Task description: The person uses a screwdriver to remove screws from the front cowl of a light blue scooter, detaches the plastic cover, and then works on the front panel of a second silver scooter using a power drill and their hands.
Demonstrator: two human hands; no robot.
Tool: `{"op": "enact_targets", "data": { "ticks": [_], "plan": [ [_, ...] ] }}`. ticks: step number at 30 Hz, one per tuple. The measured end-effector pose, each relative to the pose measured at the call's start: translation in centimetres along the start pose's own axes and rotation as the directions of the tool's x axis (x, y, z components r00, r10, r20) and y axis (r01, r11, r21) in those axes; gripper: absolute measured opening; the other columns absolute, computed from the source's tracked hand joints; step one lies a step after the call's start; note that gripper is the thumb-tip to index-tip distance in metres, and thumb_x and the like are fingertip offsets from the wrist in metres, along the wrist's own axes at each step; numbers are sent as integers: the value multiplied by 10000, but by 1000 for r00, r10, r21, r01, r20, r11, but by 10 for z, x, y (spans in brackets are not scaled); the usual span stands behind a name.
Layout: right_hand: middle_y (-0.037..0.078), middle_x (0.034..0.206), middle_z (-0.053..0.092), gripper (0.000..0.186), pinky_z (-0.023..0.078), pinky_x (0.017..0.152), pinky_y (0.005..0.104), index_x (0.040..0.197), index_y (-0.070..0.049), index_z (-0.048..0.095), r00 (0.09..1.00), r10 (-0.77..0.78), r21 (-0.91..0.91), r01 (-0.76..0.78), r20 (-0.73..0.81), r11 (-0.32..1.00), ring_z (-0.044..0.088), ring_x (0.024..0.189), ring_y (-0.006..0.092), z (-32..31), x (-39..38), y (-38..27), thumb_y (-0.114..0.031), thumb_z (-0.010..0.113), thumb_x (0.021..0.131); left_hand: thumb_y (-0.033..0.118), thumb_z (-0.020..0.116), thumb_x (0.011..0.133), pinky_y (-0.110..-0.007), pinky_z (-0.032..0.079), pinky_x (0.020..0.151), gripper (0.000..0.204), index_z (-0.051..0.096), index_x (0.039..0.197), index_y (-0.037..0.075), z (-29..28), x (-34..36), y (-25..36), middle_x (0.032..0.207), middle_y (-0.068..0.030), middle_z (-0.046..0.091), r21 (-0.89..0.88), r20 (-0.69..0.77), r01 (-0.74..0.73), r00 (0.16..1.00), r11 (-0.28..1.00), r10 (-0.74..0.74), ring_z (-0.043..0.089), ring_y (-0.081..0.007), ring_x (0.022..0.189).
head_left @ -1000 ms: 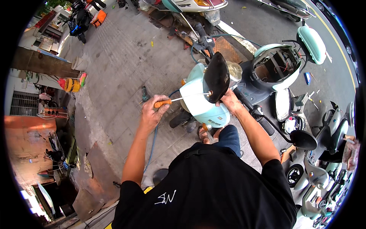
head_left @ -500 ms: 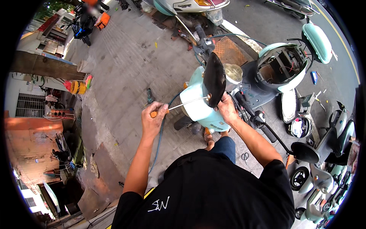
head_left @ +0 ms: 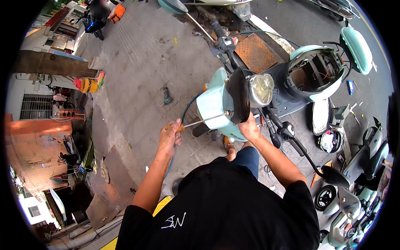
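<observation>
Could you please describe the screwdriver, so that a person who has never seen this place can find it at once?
Find the large mint scooter in the centre, then its front panel. Just left of that panel, the person's left hand holds the screwdriver. Its orange handle and long, thin metal shaft set it apart from the dark green drill lying on the pavement.

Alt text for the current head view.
A person's left hand holds an orange-handled screwdriver, tip at a black part beside a mint scooter panel; right hand at that part's lower end. A power tool lies on the pavement.
</observation>
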State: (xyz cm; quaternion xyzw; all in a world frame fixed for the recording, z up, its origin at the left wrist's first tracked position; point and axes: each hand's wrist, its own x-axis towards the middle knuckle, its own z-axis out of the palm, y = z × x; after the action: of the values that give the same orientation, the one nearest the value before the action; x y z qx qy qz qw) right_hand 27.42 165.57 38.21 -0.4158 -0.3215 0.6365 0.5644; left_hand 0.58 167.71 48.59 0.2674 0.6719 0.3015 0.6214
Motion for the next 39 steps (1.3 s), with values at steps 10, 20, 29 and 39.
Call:
{"op": "enact_targets", "data": {
  "ticks": [10, 20, 29, 39],
  "plan": [
    [-22, 979, 592, 368, 426, 725, 239, 1266, -51, 508, 998, 31, -287, -15, 53, 958, 504, 828, 73, 1, 3, -28, -23, 537, 900, 418, 493, 957, -288, 495, 599, 447, 549, 1167, 27, -8, -43, 54, 877, -79, 599, 609, 260, -578, 792, 542, 553, 559, -120, 669],
    [-41, 864, 452, 259, 369, 678, 222, 1054, -30, 513, 996, -1, -152, 14, 89, 988, 439, 793, 64, -2, 11, -13, 106, 382, 877, 336, 523, 956, -265, 512, 639, 343, 524, 1188, 84, -30, 1, 2, 937, -56, 593, -605, 433, 80, 868, 792, 243, 577, -136, 731],
    [-50, 798, 471, 236, 368, 574, 224, 1098, -42, 551, 994, -55, -101, 64, 89, 993, 429, 677, 51, -2, 12, -6, 26, 448, 895, 281, 573, 935, -259, 513, 555, 485, 412, 1327, 45, -3, -5, 5, 876, -79, 574, 41, 64, -570, 821, 820, 567, 565, -119, 637],
    [-47, 757, 533, 236, 369, 521, 217, 1097, -42, 599, 995, -38, -151, 52, 95, 987, 437, 611, 42, -4, 14, -12, -1, 517, 879, 229, 617, 901, -295, 554, 682, 607, 339, 1404, 35, -13, -22, 0, 899, -102, 586, -199, 242, -430, 849, 881, 470, 601, -143, 708]
  ]
}}
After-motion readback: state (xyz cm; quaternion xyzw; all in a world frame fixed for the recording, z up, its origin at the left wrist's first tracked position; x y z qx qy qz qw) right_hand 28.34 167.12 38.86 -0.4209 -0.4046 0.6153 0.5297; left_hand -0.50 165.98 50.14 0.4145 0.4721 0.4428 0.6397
